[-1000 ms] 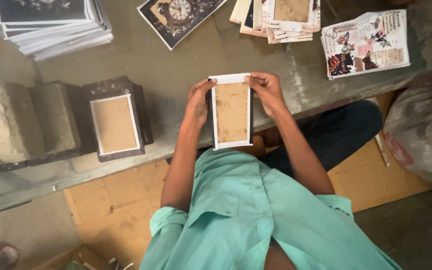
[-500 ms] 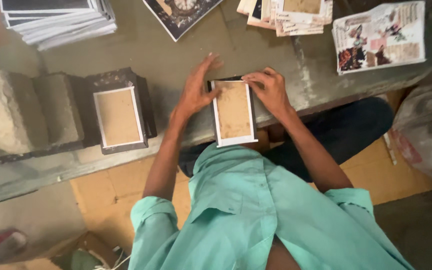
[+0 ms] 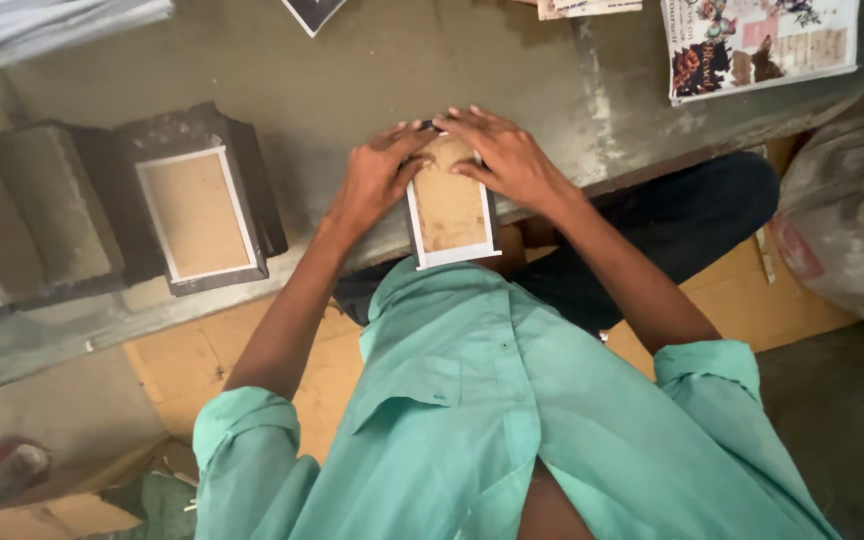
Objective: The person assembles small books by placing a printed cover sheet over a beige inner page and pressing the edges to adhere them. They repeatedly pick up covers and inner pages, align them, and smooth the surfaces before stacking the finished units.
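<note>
A small picture frame [image 3: 449,215] with a brown backing board and white edges lies face down at the near edge of the grey table [image 3: 372,90]. My left hand [image 3: 377,175] presses flat on its upper left corner. My right hand [image 3: 502,155] lies flat across its top edge, fingers spread. Both palms rest on the frame rather than gripping it; its lower end sticks out over the table edge.
A stack of similar frames [image 3: 202,210] stands to the left beside grey stone blocks [image 3: 22,215]. A printed sheet [image 3: 757,45] lies at the far right, white sheets [image 3: 52,22] at the far left. A plastic sack [image 3: 852,230] sits on the floor to the right.
The frame was held up in both hands, then was laid down on the table edge. Both hands now press flat on its top, and the view has shifted closer.
</note>
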